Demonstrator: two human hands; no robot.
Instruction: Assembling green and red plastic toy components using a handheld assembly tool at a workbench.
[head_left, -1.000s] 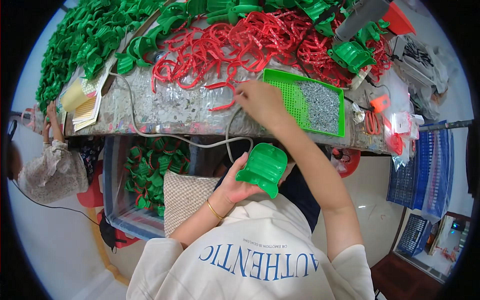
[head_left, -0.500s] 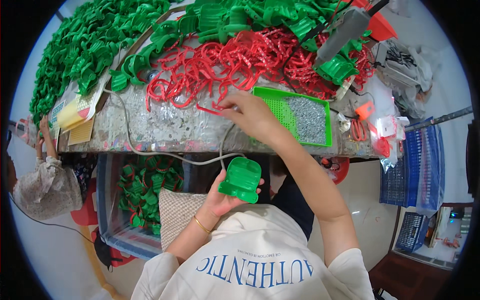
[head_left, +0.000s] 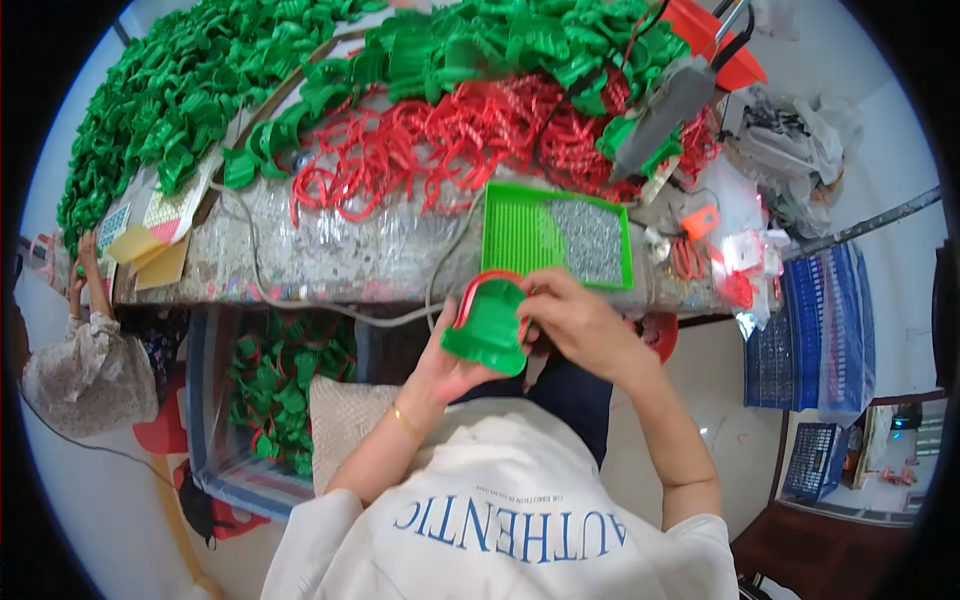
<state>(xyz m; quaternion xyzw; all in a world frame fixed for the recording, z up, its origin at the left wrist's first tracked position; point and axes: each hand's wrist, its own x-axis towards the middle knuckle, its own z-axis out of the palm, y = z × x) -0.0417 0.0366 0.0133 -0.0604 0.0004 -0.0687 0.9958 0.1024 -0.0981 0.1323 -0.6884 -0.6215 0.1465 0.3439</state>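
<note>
My left hand [head_left: 447, 362] holds a green plastic part [head_left: 490, 330] from below, just in front of the table edge. My right hand [head_left: 570, 320] presses a curved red plastic strip [head_left: 478, 283] against the top and right side of that green part. Both hands meet over my lap. A green tray [head_left: 520, 225] with a heap of small grey metal pieces lies on the table just beyond my hands. Behind it spreads a pile of red strips [head_left: 440, 140], and behind that a large heap of green parts [head_left: 200, 90].
A grey power tool [head_left: 665, 110] hangs over the table at the right. A crate of assembled green parts [head_left: 280, 390] stands under the table at my left. Another person [head_left: 80, 350] sits at the far left. Blue baskets [head_left: 810, 340] stand on the right.
My right hand has come back from the red pile on the table with a red strip to the green part. My left hand has lifted the green part a little.
</note>
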